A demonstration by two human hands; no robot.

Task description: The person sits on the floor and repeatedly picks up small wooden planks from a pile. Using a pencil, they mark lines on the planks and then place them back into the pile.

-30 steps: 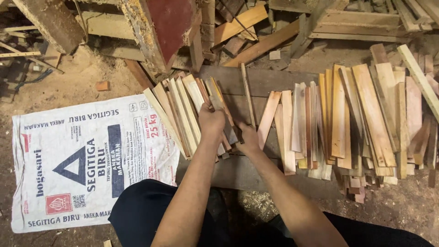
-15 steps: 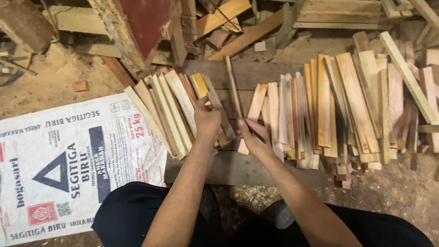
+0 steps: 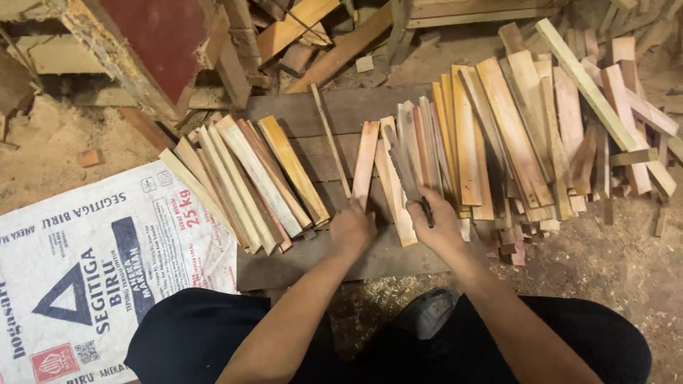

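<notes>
Both hands [image 3: 398, 227] now rightward, off left stack [image 3: 242, 178]

Pale yellow-orange wood strips [image 3: 469, 135], white blue-printed sack [image 3: 85, 263]

Head view: my left hand [image 3: 352, 229] rests on a reddish wooden slat [image 3: 365, 165], my right hand [image 3: 435, 222] grips a grey slat [image 3: 403, 171], both on the dark plank bench [image 3: 341, 107].

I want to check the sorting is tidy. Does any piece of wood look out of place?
Yes. One thin stick lies alone on the dark board, in the gap between the left pile and the right pile, unlike the grouped slats.
</notes>
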